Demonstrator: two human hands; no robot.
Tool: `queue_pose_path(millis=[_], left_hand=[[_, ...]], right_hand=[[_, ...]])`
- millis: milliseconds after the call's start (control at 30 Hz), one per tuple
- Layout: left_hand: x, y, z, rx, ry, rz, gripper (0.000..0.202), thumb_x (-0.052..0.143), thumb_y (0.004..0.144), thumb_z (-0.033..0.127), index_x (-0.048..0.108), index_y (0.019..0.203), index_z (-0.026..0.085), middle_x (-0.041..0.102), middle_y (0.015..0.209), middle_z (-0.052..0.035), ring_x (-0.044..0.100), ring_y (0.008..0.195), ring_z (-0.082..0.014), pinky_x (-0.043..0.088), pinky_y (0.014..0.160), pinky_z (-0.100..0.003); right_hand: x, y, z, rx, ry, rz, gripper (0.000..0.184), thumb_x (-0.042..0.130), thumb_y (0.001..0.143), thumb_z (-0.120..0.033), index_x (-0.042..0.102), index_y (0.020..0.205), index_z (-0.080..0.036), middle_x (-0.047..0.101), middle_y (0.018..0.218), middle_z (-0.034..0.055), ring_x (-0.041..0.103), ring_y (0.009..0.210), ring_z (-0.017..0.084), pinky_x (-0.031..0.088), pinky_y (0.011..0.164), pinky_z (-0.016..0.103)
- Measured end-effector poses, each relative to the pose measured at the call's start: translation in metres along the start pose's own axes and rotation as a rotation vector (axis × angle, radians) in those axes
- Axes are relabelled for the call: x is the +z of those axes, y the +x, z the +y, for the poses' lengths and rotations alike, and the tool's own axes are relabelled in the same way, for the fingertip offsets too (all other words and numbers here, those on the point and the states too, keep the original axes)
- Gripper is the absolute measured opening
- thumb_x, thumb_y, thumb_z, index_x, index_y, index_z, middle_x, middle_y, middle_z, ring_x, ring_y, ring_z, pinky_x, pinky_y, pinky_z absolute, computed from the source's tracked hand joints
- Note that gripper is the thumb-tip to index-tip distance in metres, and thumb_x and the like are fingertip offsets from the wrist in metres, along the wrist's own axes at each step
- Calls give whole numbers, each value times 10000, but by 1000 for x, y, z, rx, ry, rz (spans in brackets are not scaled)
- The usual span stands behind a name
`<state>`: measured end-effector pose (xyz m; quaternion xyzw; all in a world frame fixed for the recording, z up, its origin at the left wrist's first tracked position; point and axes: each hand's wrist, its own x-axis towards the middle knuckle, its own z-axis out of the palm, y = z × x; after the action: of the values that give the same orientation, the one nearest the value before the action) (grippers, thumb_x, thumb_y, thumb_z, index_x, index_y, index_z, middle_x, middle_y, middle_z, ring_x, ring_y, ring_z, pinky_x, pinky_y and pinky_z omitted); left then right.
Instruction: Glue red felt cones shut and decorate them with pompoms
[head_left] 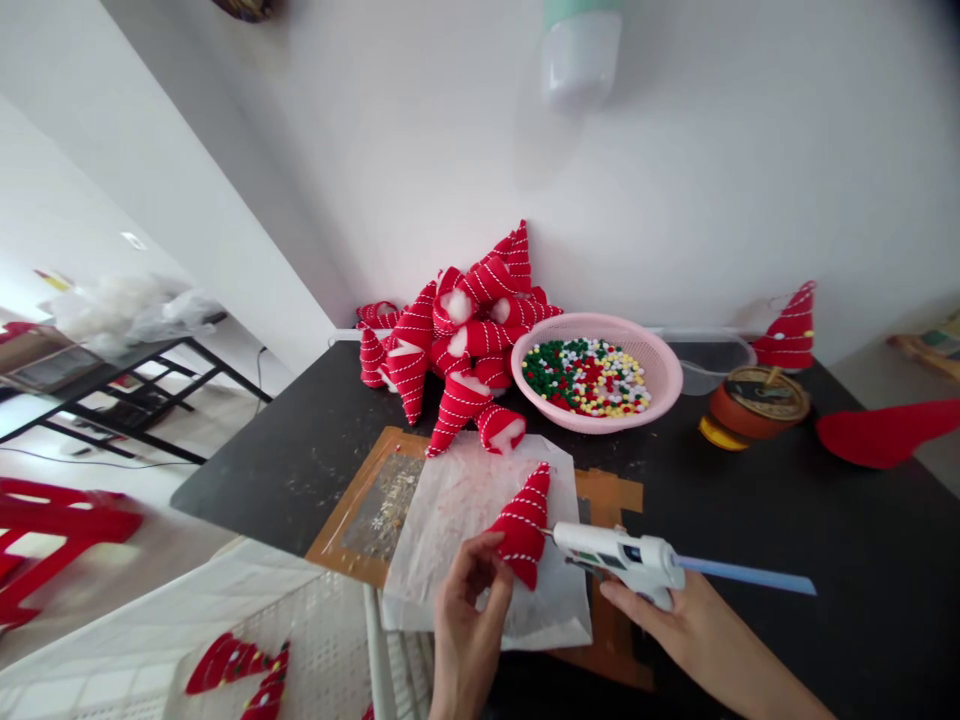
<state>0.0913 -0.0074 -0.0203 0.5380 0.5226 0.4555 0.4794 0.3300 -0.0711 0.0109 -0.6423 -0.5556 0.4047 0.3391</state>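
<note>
**Red craft work up close**

From the head view, the left hand point(469, 625) pinches a red striped cloth cone point(523, 527) over the white paper sheet point(559, 610). The right hand point(679, 625) wraps around a hot glue gun point(619, 560), its tip just beside the cone. A pile of red cones point(457, 345) sits past the paper.

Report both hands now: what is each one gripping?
Left hand: closed, holding a red white-striped fabric cone.
Right hand: closed, holding a white hot glue gun.
</note>
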Motion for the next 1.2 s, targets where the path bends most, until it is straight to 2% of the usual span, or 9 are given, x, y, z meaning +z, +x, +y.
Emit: queue_pose_path(millis=[100, 200, 300, 400, 467, 567, 767, 1000, 1200], left_hand=[[-4, -1, 4, -2, 31, -27, 349, 669, 886, 461, 699, 1100, 187, 665, 898, -47, 628, 786, -182, 523, 710, -257], [-16, 2, 11, 102, 174, -38, 309, 638, 908, 436, 725, 1099, 210, 616, 873, -38, 597, 782, -186, 505, 738, -286], [-31, 12, 19, 263, 286, -82, 277, 555, 938, 384, 727, 1103, 243, 631, 1136, -83, 611, 1077, -275, 494, 955, -402], [-40, 28, 25, 333, 324, -282, 381, 515, 888, 212, 660, 1236, 273, 562, 1415, -79, 516, 1329, -318, 417, 1111, -488], [-40, 38, 27, 374, 374, -394, 578, 520, 785, 90, 598, 1323, 285, 574, 1422, -72, 525, 1335, -302, 411, 1130, -486], [-36, 48, 28, 448, 489, -432, 748, 513, 693, 14, 548, 1390, 284, 611, 1353, -77, 570, 1273, -283, 453, 1101, -463], [-29, 49, 22, 510, 602, -462, 683, 511, 723, 12, 634, 1329, 300, 617, 1234, -81, 622, 1157, -252, 538, 1001, -405], [-25, 45, 16, 513, 576, -401, 568, 486, 707, -7, 706, 1156, 262, 624, 1167, -86, 642, 1095, -243, 555, 954, -389], [-26, 46, 18, 536, 593, -401, 560, 485, 706, 3, 681, 1160, 264, 636, 1310, -87, 628, 1179, -270, 510, 1030, -454]], right_hand=[[-2, 1, -3, 69, 81, 40, 439, 633, 919, -516, 712, 1244, -232, 759, 1206, 84, 679, 1147, 321, 554, 992, 396], [-2, 5, -5, 125, 175, 139, 387, 661, 873, -562, 757, 1033, -223, 793, 983, 75, 722, 923, 293, 584, 855, 368], [-1, 12, -7, 128, 264, 172, 383, 672, 848, -589, 735, 810, -213, 764, 816, 70, 696, 808, 273, 560, 777, 355], [1, 20, -10, 133, 313, 163, 445, 659, 840, -622, 707, 701, -202, 749, 788, 84, 680, 844, 288, 534, 789, 369], [4, 24, -11, 157, 345, 161, 459, 662, 830, -633, 702, 690, -198, 744, 776, 83, 676, 840, 288, 527, 787, 374], [8, 28, -14, 137, 408, 155, 438, 675, 826, -619, 687, 690, -202, 731, 752, 71, 668, 805, 268, 515, 789, 368], [7, 29, -13, 137, 417, 153, 424, 681, 829, -592, 676, 658, -203, 712, 724, 59, 655, 769, 254, 504, 798, 375], [1, 29, -4, 159, 434, 155, 417, 676, 853, -570, 710, 702, -183, 724, 769, 77, 652, 832, 272, 491, 805, 378], [4, 27, 0, 181, 373, 98, 325, 700, 849, -517, 713, 790, -198, 734, 784, 58, 661, 810, 255, 509, 782, 367]])
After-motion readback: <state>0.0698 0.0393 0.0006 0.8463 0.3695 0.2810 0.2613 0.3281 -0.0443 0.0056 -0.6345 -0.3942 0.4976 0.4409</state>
